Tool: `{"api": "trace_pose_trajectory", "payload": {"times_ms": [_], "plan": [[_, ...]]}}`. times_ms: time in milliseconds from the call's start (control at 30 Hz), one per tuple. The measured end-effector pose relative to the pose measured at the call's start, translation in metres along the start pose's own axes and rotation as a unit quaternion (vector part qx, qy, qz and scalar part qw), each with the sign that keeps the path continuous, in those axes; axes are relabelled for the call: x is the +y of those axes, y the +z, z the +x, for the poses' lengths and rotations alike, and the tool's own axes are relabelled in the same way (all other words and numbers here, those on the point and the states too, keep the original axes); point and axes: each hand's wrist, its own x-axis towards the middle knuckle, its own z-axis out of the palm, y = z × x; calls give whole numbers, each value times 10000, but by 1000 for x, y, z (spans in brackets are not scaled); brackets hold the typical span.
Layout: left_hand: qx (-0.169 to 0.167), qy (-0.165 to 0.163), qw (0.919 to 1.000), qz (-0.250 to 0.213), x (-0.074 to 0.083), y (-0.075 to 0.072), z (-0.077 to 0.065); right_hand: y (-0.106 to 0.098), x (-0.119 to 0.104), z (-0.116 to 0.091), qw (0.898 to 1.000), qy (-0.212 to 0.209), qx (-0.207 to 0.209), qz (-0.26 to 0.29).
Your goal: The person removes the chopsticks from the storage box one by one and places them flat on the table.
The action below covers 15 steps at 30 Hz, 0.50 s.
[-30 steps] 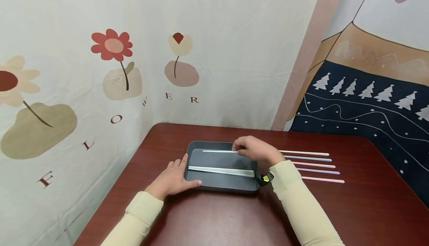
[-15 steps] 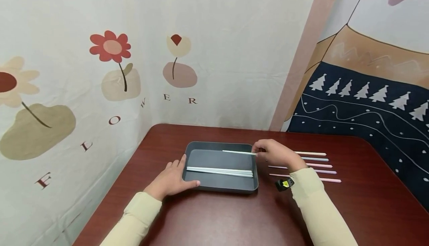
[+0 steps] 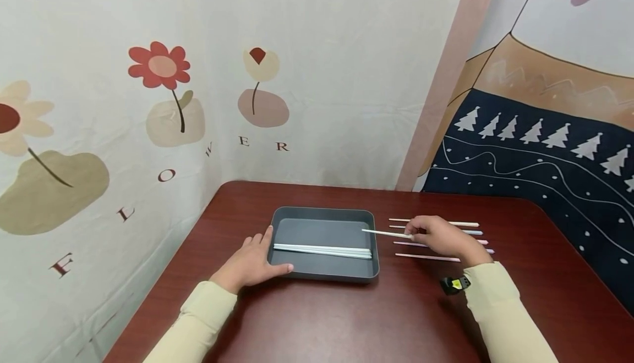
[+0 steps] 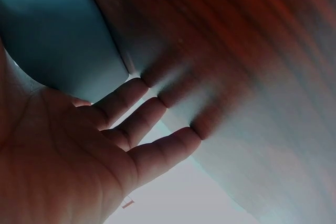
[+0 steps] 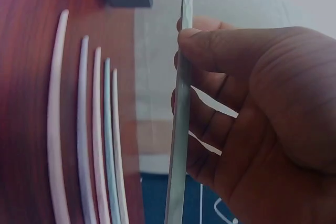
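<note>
My right hand (image 3: 441, 236) pinches a pale green chopstick (image 3: 383, 233) between thumb and fingertips, over the table just right of the grey tray (image 3: 317, 232). Its far end points left, overlapping the tray's right rim in the head view. In the right wrist view the held chopstick (image 5: 181, 108) runs upright past the thumb. Several pale chopsticks (image 3: 322, 251) lie side by side in the tray. My left hand (image 3: 250, 264) rests at the tray's left side, thumb along the near corner. The left wrist view shows straight, spread fingers beside the tray (image 4: 58, 35).
Several coloured chopsticks lie in a spaced row on the dark red table (image 3: 322, 319), right of the tray: a pink one (image 5: 56, 119) nearest, then a purple one (image 5: 83, 129), another pink, a blue one (image 5: 109, 129) and a cream one (image 5: 118, 145). A patterned curtain (image 3: 337, 77) hangs behind.
My right hand has moved right, from over the tray to above the row of coloured chopsticks, taking the pale chopstick along. The left hand has stayed at the tray's left side.
</note>
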Motion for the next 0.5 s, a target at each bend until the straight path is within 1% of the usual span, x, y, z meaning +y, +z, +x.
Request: {"api": "trace_pose_trajectory", "payload": {"times_ms": [167, 300, 500], "plan": [[-9, 3, 10000, -19, 0, 0, -1, -3, 12, -19, 10000, -79, 4, -42], [-14, 16, 10000, -22, 0, 0, 0, -3, 21, -35, 9999, -8, -34, -98], [-3, -9, 10000, 38, 0, 0, 1, 0, 33, -52, 9998, 65, -23, -178]]}}
